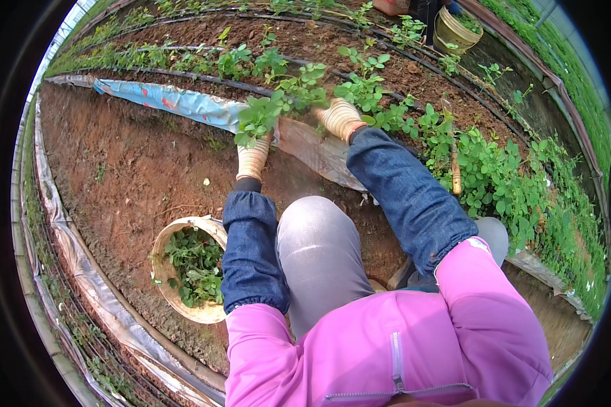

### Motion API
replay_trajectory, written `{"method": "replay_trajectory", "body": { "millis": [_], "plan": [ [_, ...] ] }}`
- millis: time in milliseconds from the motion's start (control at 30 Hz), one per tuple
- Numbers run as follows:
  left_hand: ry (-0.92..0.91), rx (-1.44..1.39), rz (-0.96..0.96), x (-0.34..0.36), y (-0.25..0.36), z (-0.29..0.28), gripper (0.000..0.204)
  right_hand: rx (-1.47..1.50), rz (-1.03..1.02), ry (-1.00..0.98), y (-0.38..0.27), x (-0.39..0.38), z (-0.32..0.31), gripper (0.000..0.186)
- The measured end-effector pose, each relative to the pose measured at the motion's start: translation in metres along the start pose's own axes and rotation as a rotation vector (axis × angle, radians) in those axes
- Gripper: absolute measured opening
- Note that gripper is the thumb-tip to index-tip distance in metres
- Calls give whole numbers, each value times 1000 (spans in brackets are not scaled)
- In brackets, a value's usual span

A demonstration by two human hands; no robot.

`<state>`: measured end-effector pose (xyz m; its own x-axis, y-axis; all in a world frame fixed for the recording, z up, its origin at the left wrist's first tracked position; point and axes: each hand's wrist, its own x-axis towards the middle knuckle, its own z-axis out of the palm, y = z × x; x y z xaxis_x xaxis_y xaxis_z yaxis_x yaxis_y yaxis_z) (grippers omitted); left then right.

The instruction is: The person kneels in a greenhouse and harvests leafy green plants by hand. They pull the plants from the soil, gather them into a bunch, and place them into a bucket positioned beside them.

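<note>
My left hand (252, 159), in a pale striped glove, reaches up under a leafy plant (258, 117) at the bed's edge; its fingers are hidden behind the leaves. My right hand (341, 118), gloved alike, is closed just to the right, over soil and plastic edging (312, 146) beside the stems; its fingertips are blurred, and what they hold is unclear. A cream bucket (166, 275) holding cut leaves (195, 264) stands by my left forearm. A tool with a wooden handle (456, 169) is among the plants to the right of my right hand.
Rows of plants (231, 62) and black drip lines (431, 64) run across the raised bed. Blue plastic sheeting (156, 100) lines its near edge. A bare dirt path (102, 183) lies left of me. Another person (421, 13) with a yellow bucket (455, 37) is at the top right.
</note>
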<state>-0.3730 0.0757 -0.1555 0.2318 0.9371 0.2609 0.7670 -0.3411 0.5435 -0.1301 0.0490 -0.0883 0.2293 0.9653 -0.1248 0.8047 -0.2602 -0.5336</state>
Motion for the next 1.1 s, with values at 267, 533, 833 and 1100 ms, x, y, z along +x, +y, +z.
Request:
{"method": "replay_trajectory", "body": {
  "millis": [267,533,833,1100],
  "plan": [
    [-257,212,-41,65,66,31,37,-214,-23,-67,51,71,48,34],
    [-458,330,-48,81,82,-2,27,5,-68,-45,19,47,12,42],
    [-191,364,44,108,-5,30,27,216,91,98,57,109,40,51],
    [-113,535,300,109,10,13,34,-171,-292,61,30,89,24,37]
  ]
}}
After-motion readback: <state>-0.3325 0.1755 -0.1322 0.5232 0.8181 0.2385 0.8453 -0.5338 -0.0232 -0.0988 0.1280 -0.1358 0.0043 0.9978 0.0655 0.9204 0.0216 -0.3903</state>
